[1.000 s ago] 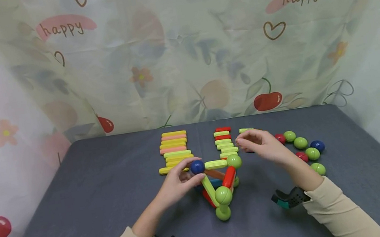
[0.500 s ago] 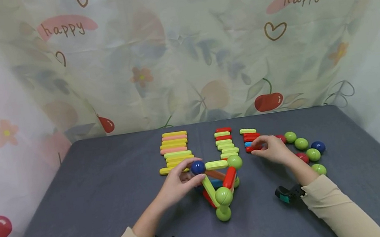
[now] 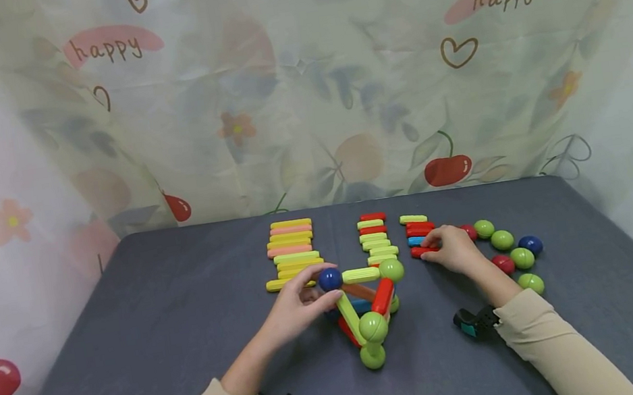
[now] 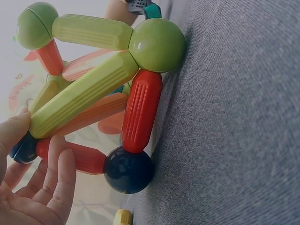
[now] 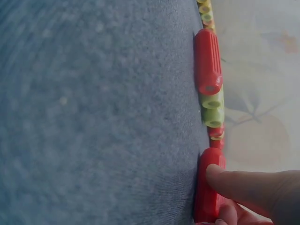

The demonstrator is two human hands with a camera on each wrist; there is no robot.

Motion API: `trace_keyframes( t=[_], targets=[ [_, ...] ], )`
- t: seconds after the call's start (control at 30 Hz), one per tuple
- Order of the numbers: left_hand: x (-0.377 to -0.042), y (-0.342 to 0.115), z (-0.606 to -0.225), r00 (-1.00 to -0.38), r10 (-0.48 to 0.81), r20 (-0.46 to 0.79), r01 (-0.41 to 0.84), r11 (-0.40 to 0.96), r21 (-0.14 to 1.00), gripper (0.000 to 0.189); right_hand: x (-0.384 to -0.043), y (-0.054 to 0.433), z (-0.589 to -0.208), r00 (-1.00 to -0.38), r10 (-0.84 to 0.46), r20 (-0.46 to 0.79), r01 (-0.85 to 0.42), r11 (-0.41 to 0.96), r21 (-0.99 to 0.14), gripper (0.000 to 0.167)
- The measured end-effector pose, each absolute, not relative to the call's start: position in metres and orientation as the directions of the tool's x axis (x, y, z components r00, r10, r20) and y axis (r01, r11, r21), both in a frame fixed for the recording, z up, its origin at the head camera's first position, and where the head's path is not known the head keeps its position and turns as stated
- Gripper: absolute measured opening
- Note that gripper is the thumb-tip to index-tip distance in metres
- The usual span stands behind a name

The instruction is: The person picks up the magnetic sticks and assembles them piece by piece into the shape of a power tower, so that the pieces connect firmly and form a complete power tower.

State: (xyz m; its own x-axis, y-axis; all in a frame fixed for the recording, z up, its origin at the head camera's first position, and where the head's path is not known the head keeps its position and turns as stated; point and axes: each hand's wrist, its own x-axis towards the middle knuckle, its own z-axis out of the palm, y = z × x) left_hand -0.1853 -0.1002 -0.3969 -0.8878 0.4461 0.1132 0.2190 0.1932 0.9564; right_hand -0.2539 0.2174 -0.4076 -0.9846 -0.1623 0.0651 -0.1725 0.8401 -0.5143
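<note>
My left hand (image 3: pixel 292 307) holds the dark blue ball (image 3: pixel 330 279) at the upper left corner of a frame built from rods and balls. A light green rod (image 3: pixel 360 275) runs from that ball to a green ball (image 3: pixel 391 270); at the front stands another green ball (image 3: pixel 373 327). In the left wrist view, a red rod (image 4: pixel 142 111) joins a green ball (image 4: pixel 157 45) and a dark blue ball (image 4: pixel 129 170) low on the frame. My right hand (image 3: pixel 453 249) pinches a short red rod (image 5: pixel 205 197) between thumb and fingers, at the near end of the right-hand rod column.
Long yellow, pink and green rods (image 3: pixel 292 243) lie in a column behind my left hand. Short green and red rods (image 3: pixel 373 237) form another column behind the frame. Loose balls (image 3: pixel 501 239) in green, red and blue lie right of my right hand. A printed curtain (image 3: pixel 300 90) closes off the back.
My right hand has gone from the gap between the short rod columns to the right, down onto the nearest red rod, and grips it. The left hand and the frame stay in place.
</note>
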Motion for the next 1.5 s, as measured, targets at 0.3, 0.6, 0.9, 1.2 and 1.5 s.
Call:
trace_keyframes(
  t=[0.3,0.6,0.9,1.2,1.5],
  targets=[
    [-0.186,-0.1,-0.397,-0.889,0.446,0.103,0.214,0.205,0.955,0.049,-0.249,0.218,-0.397,-0.985,-0.161,0.061,-0.167,0.813,-0.558,0.022],
    [-0.187,-0.101,-0.398,-0.893,0.438,0.106,0.219,0.216,0.952,0.047,-0.216,0.198,-0.348,-0.954,-0.187,0.232,-0.297,0.669,-0.682,0.027],
    [-0.188,-0.102,-0.399,-0.887,0.447,0.114,0.226,0.206,0.952,0.05,-0.181,0.154,-0.328,-0.875,-0.385,0.294,-0.45,0.421,-0.788,0.03],
    [-0.187,-0.102,-0.398,-0.875,0.465,0.132,0.236,0.172,0.957,0.047,-0.169,0.123,-0.334,-0.804,-0.534,0.262,-0.504,0.378,-0.777,0.032],
    [-0.186,-0.102,-0.398,-0.875,0.465,0.134,0.238,0.172,0.956,0.045,-0.165,0.114,-0.335,-0.778,-0.584,0.231,-0.552,0.46,-0.696,0.029]
  ],
)
